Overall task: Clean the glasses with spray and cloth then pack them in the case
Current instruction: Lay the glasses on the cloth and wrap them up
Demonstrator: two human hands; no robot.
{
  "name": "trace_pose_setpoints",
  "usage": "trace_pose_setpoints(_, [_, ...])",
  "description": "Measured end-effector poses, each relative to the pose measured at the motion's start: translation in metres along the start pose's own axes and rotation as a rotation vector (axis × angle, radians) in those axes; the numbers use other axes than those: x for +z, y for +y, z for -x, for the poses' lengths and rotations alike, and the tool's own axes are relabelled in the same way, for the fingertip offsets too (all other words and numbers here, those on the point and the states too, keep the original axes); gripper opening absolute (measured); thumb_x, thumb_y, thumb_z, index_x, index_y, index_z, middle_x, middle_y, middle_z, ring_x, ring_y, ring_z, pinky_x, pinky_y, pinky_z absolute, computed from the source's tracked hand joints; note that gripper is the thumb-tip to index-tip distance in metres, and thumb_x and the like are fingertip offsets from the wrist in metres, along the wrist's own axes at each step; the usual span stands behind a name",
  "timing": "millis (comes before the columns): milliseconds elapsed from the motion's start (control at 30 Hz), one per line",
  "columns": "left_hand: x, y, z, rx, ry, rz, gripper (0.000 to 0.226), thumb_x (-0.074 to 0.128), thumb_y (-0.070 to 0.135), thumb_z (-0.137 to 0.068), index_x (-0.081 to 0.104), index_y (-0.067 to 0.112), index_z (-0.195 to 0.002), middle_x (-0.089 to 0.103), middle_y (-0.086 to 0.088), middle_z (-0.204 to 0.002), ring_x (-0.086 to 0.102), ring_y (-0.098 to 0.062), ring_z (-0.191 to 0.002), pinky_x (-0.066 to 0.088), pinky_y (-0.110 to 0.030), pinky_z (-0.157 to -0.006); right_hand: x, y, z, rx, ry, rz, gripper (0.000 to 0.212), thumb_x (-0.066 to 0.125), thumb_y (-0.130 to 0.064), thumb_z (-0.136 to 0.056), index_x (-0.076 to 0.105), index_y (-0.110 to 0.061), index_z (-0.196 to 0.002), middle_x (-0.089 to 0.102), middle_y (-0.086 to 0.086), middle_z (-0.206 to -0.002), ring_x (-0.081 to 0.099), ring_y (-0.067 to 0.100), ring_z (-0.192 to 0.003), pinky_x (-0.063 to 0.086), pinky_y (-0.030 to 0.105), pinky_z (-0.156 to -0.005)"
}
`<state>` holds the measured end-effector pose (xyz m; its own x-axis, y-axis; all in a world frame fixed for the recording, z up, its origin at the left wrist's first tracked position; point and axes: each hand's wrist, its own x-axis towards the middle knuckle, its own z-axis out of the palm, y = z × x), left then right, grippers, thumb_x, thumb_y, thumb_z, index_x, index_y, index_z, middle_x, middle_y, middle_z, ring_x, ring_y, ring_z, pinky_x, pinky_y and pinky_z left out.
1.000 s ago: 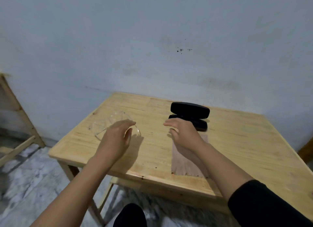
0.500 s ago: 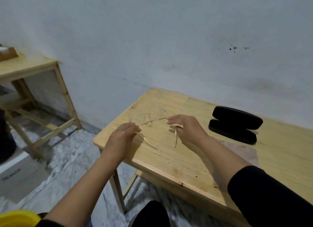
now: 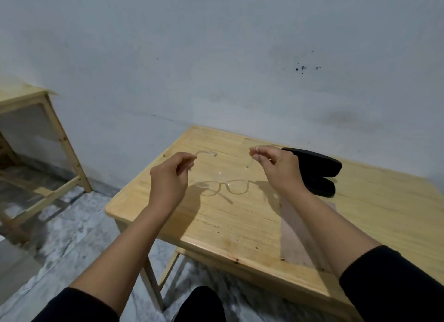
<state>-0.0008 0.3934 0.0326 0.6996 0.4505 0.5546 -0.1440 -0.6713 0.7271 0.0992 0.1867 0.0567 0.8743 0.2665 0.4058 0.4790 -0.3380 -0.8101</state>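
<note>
From the head view, my worry is the glasses [image 3: 223,184]: they are clear, thin-framed and hard to see against the wood, and I hold them only by the tips of their two arms, up above the tabletop [image 3: 240,223] near its far left corner. If either pinch slips, the frame could swing down on one arm, twist at the hinge, or knock its lenses on the wood. Pulling my hands further apart could also splay the arms too wide. I see no spray and cannot make out a cloth for certain; a dull patch lies near the front edge by my right forearm, so reaching for either would mean holding on with one hand.

My left hand [image 3: 169,177] has its grip curled, thumb and fingertips pinching the end of the left arm. My right hand [image 3: 276,168] pinches the other arm's end the same way, fingers bent inward. The black case [image 3: 314,168] lies open just beyond my right hand, toward the far edge.
</note>
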Motion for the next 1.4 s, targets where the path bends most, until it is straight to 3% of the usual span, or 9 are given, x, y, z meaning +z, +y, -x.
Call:
trace_pose_setpoints(100, [0.026,0.023,0.001,-0.077,-0.062,0.107,0.015,0.062,0.009,-0.086,0.070,0.020,-0.093,0.066,0.016,-0.084,0.058,0.019,-0.076,0.038,0.004,-0.070,-0.035,0.006,0.010,0.070,0.075,-0.047,0.018,0.062,-0.010,-0.088,0.072,-0.015,-0.101,0.072,-0.005,-0.087,0.069,0.009,-0.089,0.051,0.020,-0.087])
trace_pose_setpoints(233, [0.062,0.055,0.010,-0.135,-0.165,0.250,0.016,0.063,0.013,-0.085,0.071,0.027,-0.088,0.070,0.016,-0.083,0.064,0.008,-0.078,0.042,0.000,-0.070,-0.086,0.016,0.033,0.136,0.200,-0.047,0.015,0.065,-0.010,-0.085,0.073,-0.015,-0.097,0.073,0.003,-0.090,0.069,0.016,-0.087,0.052,0.023,-0.085])
trace_pose_setpoints(400, [0.099,0.083,0.032,-0.132,-0.320,0.306,0.016,0.064,0.016,-0.084,0.071,0.030,-0.087,0.071,0.015,-0.083,0.065,0.003,-0.082,0.047,-0.008,-0.075,-0.135,0.034,0.067,0.188,0.287,0.005,0.015,0.064,-0.007,-0.086,0.072,-0.010,-0.098,0.071,-0.007,-0.081,0.070,0.006,-0.079,0.054,0.016,-0.076])
trace_pose_setpoints(467, [0.111,0.090,0.040,-0.125,-0.359,0.315,0.015,0.064,0.015,-0.084,0.072,0.027,-0.088,0.072,0.012,-0.084,0.065,0.002,-0.084,0.047,-0.012,-0.078,-0.148,0.042,0.080,0.206,0.306,0.035,0.016,0.063,-0.008,-0.086,0.073,-0.016,-0.095,0.072,-0.006,-0.081,0.071,0.010,-0.081,0.056,0.023,-0.079])
trace_pose_setpoints(533, [0.118,0.094,0.048,-0.116,-0.390,0.315,0.014,0.064,0.015,-0.084,0.072,0.026,-0.089,0.072,0.012,-0.083,0.064,0.006,-0.083,0.045,-0.007,-0.077,-0.155,0.047,0.090,0.222,0.316,0.037,0.019,0.063,-0.008,-0.086,0.072,-0.025,-0.090,0.073,-0.002,-0.081,0.071,0.020,-0.086,0.056,0.033,-0.084])
trace_pose_setpoints(633, [0.124,0.096,0.056,-0.096,-0.415,0.304,0.017,0.064,0.013,-0.084,0.071,0.028,-0.087,0.070,0.015,-0.080,0.062,0.013,-0.079,0.041,0.002,-0.070,-0.159,0.053,0.100,0.243,0.330,0.024,0.019,0.062,-0.005,-0.086,0.071,-0.022,-0.090,0.073,0.001,-0.079,0.071,0.025,-0.087,0.056,0.038,-0.086])
trace_pose_setpoints(1133, [0.121,0.090,0.069,-0.010,-0.448,0.205,0.018,0.063,0.011,-0.085,0.071,0.026,-0.092,0.070,0.014,-0.084,0.062,0.008,-0.082,0.042,0.001,-0.072,-0.153,0.061,0.116,0.277,0.303,-0.059,0.019,0.065,-0.009,-0.086,0.070,-0.028,-0.086,0.072,-0.008,-0.085,0.070,0.010,-0.087,0.056,0.029,-0.086])
trace_pose_setpoints(1267, [0.119,0.091,0.071,0.004,-0.451,0.195,0.019,0.064,0.013,-0.085,0.070,0.025,-0.098,0.069,0.014,-0.090,0.060,0.009,-0.083,0.041,0.004,-0.072,-0.153,0.061,0.118,0.286,0.297,-0.054,0.020,0.065,-0.008,-0.085,0.070,-0.020,-0.099,0.072,-0.005,-0.092,0.068,0.007,-0.091,0.055,0.022,-0.086])
trace_pose_setpoints(1400, [0.112,0.090,0.073,-0.018,-0.437,0.199,0.031,0.065,0.017,-0.084,0.063,0.024,-0.114,0.063,0.016,-0.103,0.058,0.006,-0.094,0.037,0.007,-0.076,-0.156,0.056,0.126,0.324,0.322,-0.100,0.035,0.065,-0.005,-0.084,0.062,-0.014,-0.118,0.068,-0.002,-0.102,0.063,0.005,-0.093,0.050,0.005,-0.070])
